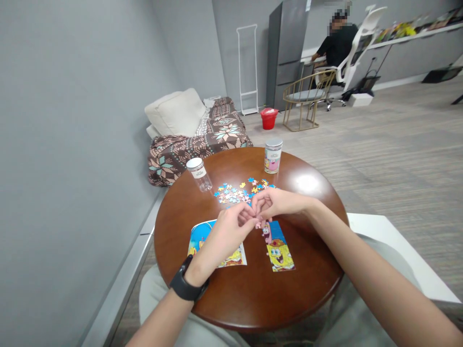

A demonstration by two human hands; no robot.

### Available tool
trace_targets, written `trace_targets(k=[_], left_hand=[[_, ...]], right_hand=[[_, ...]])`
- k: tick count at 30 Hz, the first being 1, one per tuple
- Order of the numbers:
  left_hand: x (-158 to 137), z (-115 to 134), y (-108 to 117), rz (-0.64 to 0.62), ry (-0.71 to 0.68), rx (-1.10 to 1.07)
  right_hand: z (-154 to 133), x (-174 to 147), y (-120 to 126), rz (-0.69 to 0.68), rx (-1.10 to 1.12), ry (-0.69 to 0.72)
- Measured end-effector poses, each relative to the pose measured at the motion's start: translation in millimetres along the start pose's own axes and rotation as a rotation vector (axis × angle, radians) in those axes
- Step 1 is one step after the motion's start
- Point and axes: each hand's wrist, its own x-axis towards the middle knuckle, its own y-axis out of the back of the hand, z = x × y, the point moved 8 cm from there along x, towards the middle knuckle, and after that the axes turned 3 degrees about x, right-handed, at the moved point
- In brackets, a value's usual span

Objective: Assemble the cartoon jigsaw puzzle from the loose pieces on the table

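Note:
Over the middle of the round table, my left hand [231, 231] and my right hand [278, 201] meet fingertip to fingertip. Both are closed in a pinch around a small pink puzzle piece [258, 225], mostly covered by the fingers. Just below and to the right lies a joined strip of jigsaw puzzle [280, 253] with a yellow cartoon face, a pink figure and blue background. Under my left forearm is a printed picture sheet [198, 235], partly hidden. Loose puzzle pieces [231, 193] are scattered beyond my hands, some hidden behind the right one.
A clear jar [202, 180] with a silver lid stands at the table's [249, 303] far left, a printed jar [272, 159] at the far right. Beyond are a covered couch [224, 130], a red bucket [268, 119], a gold-framed chair [304, 96] and a seated person [340, 43].

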Motion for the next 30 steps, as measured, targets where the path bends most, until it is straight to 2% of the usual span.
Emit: trace_targets(k=[5, 9, 15, 25, 30], left_hand=[[2.3, -37.3, -15.8, -0.097, 0.123, -0.324], [-2.4, -45.6, -18.6, -0.127, 0.169, -0.407], [-3.5, -44.9, -21.9, -0.147, 0.181, -0.386], [-4.4, -37.9, -31.2, -0.239, 0.123, -0.169], [-4.3, -35.5, -33.6, -0.236, 0.094, -0.058]], right_hand=[[-2.6, -2.0, -2.2, -0.030, 0.014, 0.011], [-5.4, -2.4, 7.6, 0.044, 0.000, 0.041], [-0.6, -4.4, 15.8, 0.088, -0.158, 0.016], [8.4, -10.3, 2.8, -0.080, -0.282, -0.112], [17.5, -8.0, 4.9, -0.091, -0.285, -0.140]])
